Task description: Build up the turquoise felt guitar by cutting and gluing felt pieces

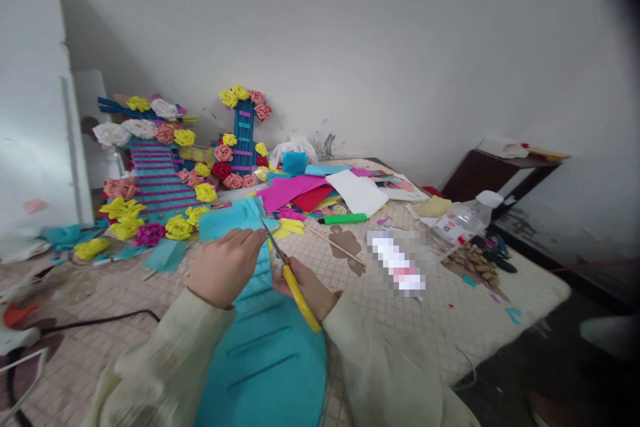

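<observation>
My right hand (pixel 313 287) holds scissors (pixel 301 300) by their yellow handles, the blades pointing up and to the left. My left hand (pixel 223 267) is closed, its fingertips beside the blade tips and pinching blue paper; its palm side is hidden. A sheet of blue paper (pixel 225 219) lies just beyond my left knuckles. Under both hands stretches a large blue piece (pixel 270 360) with a rounded body, a narrow neck and dark slits. Some yellow paper (pixel 290 227) lies past the blades.
Flower-decorated blue panels (pixel 163 180) stand at the back left. Coloured paper sheets (pixel 295 190), a green marker (pixel 345 219), a wooden stick (pixel 335 245), a plastic bottle (pixel 465 220) and a pile of nuts (pixel 475 263) lie on the table. A black cord (pixel 100 322) runs at left.
</observation>
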`<state>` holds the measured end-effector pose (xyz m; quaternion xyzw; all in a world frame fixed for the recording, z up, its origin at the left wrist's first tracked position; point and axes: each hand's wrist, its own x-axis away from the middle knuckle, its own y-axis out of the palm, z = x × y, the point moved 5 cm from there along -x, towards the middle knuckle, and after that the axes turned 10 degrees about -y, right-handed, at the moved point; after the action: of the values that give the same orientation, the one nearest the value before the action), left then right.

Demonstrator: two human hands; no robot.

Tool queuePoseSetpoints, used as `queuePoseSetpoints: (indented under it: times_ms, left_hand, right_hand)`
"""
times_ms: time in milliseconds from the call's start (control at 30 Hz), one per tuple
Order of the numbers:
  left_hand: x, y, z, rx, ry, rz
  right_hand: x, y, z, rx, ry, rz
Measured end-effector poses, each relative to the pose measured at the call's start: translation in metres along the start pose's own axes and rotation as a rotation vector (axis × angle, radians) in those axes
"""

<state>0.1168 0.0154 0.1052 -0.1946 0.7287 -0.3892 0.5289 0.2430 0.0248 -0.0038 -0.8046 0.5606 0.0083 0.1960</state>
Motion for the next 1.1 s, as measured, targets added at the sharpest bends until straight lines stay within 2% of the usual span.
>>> queuePoseSetpoints:
  times_ms: [200, 500, 833, 967, 1100]
  left_hand:
    - [-0.002, 0.002, -0.001, 0.018, -0.072, -0.070]
    - [-0.002, -0.003, 0.002, 0.025, -0.043, -0.031]
    - [-0.001, -0.012, 0.004, 0.060, -0.008, 0.009]
    - [-0.002, -0.010, 0.002, 0.020, -0.019, 0.027]
    - [-0.003, -0.007, -0.004, 0.060, -0.092, 0.007]
  right_hand:
    - [0.000, 0.001, -0.002, -0.015, 0.033, -0.045]
    - [0.002, -0.005, -0.011, 0.005, 0.028, -0.036]
    - [0.006, -0.011, -0.039, -0.026, 0.020, -0.047]
    - [0.005, -0.009, -0.037, -0.060, 0.032, -0.009]
    - [0.000, -0.004, -0.027, -0.122, 0.034, -0.006]
